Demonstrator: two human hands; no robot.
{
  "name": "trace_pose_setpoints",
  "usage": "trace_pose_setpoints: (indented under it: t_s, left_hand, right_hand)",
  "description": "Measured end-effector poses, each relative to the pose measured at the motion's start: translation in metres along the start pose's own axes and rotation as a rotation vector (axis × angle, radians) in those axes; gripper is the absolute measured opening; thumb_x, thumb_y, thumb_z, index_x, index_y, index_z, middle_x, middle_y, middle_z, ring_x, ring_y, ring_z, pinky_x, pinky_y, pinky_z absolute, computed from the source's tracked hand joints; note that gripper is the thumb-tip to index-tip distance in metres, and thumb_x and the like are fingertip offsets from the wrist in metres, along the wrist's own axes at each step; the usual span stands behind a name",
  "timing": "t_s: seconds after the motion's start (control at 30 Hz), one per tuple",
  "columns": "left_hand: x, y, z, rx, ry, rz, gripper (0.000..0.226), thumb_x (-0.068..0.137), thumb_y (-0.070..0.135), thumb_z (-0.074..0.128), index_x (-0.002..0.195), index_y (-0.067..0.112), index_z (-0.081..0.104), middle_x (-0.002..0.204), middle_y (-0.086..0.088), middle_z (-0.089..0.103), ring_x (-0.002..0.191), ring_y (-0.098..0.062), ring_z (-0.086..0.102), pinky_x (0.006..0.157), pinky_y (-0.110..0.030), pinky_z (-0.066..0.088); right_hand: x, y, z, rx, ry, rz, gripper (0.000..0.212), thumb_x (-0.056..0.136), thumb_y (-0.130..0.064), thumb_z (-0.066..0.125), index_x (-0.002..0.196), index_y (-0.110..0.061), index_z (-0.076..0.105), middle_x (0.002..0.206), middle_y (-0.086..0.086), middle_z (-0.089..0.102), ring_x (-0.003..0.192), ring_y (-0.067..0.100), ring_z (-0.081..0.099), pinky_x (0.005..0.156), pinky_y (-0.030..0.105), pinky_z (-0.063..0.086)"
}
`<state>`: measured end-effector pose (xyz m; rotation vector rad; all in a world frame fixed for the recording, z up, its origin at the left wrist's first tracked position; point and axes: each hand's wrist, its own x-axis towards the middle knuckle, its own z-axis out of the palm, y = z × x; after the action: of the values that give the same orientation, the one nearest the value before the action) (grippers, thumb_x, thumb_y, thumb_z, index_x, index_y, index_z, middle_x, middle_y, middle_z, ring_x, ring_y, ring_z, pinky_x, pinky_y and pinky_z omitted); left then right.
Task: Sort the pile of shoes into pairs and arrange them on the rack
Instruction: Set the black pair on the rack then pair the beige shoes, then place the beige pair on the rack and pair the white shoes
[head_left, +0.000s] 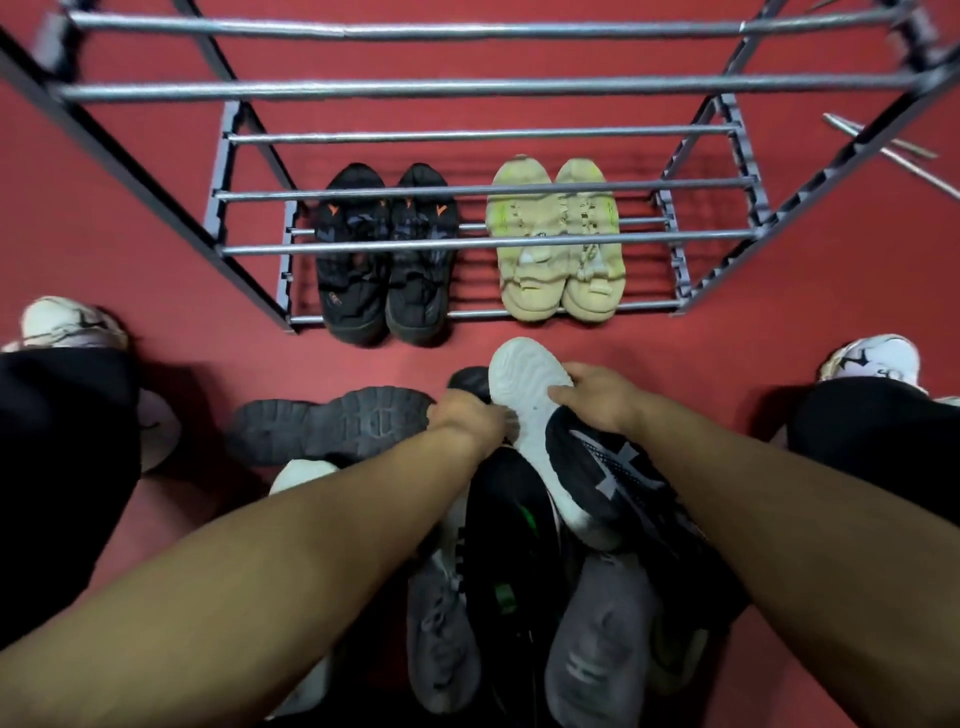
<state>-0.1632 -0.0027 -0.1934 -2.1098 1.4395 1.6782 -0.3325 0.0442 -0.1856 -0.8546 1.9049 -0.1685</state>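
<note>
While its upper tiers of smooth grey metal bars stand bare, the rack (483, 241) carries two pairs on its lowest tier: black shoes (387, 254) with orange marks at left, beige sandals (558, 239) at right, toes pointing away. On the red floor (810, 312) before it lies the pile (524, 561): grey, black and green shoes heaped together, one dark lugged sole (332, 423) turned up. Right hand (592, 397) curls round a black sneaker (587, 457), its ridged white sole tilted up. Left hand (467, 421) grips a dark shoe (470, 382) beside it.
</note>
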Motion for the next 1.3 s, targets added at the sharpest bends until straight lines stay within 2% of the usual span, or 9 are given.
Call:
trace_pose_setpoints:
  t_s: [0.07,0.17,0.23,0.37,0.57,0.7,0.83,1.13,1.3]
  left_hand:
    - [-0.009,0.002,-0.021,-0.003,0.063,0.012,0.058,0.070,0.031,0.059,0.118,-0.003,0.059,0.120,-0.018,0.065,0.105,-0.038,0.065,0.088,-0.040,0.056]
    - [-0.015,0.003,-0.062,-0.002,0.217,0.106,0.048,0.091,0.019,0.057,0.134,0.000,0.046,0.122,-0.011,0.059,0.119,-0.032,0.058,0.090,-0.029,0.045]
    - [-0.014,-0.001,-0.092,-0.040,0.261,0.225,0.054,0.093,0.015,0.058,0.142,0.004,0.038,0.130,-0.012,0.058,0.119,-0.029,0.056,0.098,-0.030,0.042]
    - [-0.015,-0.009,-0.123,-0.110,0.253,0.339,0.054,0.093,0.011,0.060,0.143,0.013,0.040,0.134,-0.004,0.056,0.092,-0.018,0.059,0.081,-0.030,0.049]
    - [-0.011,-0.003,-0.123,-0.154,0.198,0.391,0.047,0.094,0.005,0.058,0.139,0.014,0.046,0.119,0.003,0.058,0.071,-0.010,0.054,0.058,-0.017,0.041]
    - [-0.008,0.010,-0.109,-0.230,0.149,0.430,0.051,0.093,-0.001,0.056,0.141,0.011,0.044,0.113,-0.001,0.056,0.094,-0.014,0.054,0.075,-0.020,0.045]
    - [-0.017,0.031,-0.082,-0.285,0.095,0.453,0.051,0.095,0.001,0.054,0.142,0.012,0.042,0.118,-0.001,0.055,0.102,-0.016,0.054,0.095,-0.032,0.044]
    - [-0.042,0.044,-0.056,-0.118,-0.011,0.539,0.049,0.094,0.005,0.055,0.141,0.016,0.045,0.127,0.000,0.057,0.121,-0.021,0.056,0.108,-0.040,0.044]
    - [-0.062,0.021,-0.066,-0.160,0.016,0.458,0.043,0.095,0.002,0.051,0.138,0.007,0.046,0.127,-0.009,0.059,0.106,-0.023,0.059,0.093,-0.029,0.046]
  right_hand:
    - [-0.010,-0.004,-0.012,0.073,0.097,0.117,0.047,0.096,-0.040,0.050,0.128,-0.008,0.059,0.127,0.011,0.062,0.113,0.030,0.060,0.101,0.038,0.045]
    - [-0.014,0.005,-0.047,0.099,0.344,0.372,0.032,0.093,-0.023,0.056,0.105,0.007,0.059,0.096,0.019,0.062,0.086,0.034,0.062,0.086,0.042,0.052]
    - [-0.008,0.017,-0.076,0.212,0.567,0.446,0.041,0.090,-0.017,0.059,0.123,0.006,0.049,0.114,0.020,0.063,0.100,0.035,0.064,0.090,0.043,0.053]
    - [0.001,0.017,-0.102,0.369,0.748,0.356,0.066,0.088,-0.028,0.064,0.141,-0.007,0.031,0.132,0.019,0.056,0.111,0.040,0.061,0.086,0.038,0.051]
    - [0.050,0.033,-0.128,0.662,0.830,0.180,0.066,0.074,-0.039,0.067,0.133,-0.022,0.043,0.118,0.003,0.066,0.102,0.029,0.067,0.093,0.045,0.054]
    - [0.072,0.051,-0.134,0.649,0.889,0.185,0.044,0.072,-0.045,0.061,0.113,-0.032,0.052,0.111,0.005,0.066,0.096,0.033,0.068,0.090,0.046,0.055]
    - [0.035,0.038,-0.130,0.490,0.930,0.166,0.029,0.092,-0.029,0.055,0.118,-0.018,0.061,0.118,0.011,0.066,0.111,0.032,0.060,0.097,0.035,0.045]
    - [-0.018,0.048,-0.095,0.454,0.886,0.294,0.023,0.098,-0.019,0.047,0.119,-0.012,0.055,0.115,0.014,0.064,0.109,0.033,0.061,0.080,0.033,0.043]
    - [-0.086,0.034,-0.062,0.315,0.323,0.354,0.042,0.094,-0.023,0.058,0.129,-0.001,0.052,0.129,0.017,0.058,0.089,0.031,0.063,0.074,0.036,0.053]
